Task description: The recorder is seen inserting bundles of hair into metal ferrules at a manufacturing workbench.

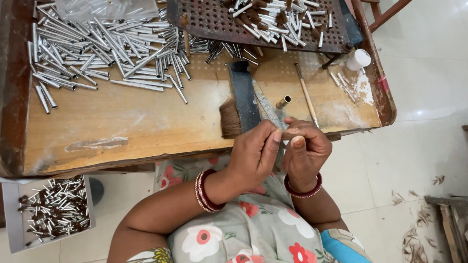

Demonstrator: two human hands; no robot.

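Both hands, left hand point(253, 153) and right hand point(304, 148), pinched together past table edge point(146, 158).

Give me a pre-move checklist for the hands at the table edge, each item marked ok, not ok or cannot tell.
1. Left hand and right hand meet at the fingertips over the table edge: ok.
2. What the fingertips pinch: cannot tell, too small and hidden.
3. Pile of silver tubes within view on the table: ok.
4. Brush lies flat just ahead of the hands: ok.
5. Brass tube and thin stick lie apart from the hands: ok.
6. Perforated tray holds filled tubes: ok.
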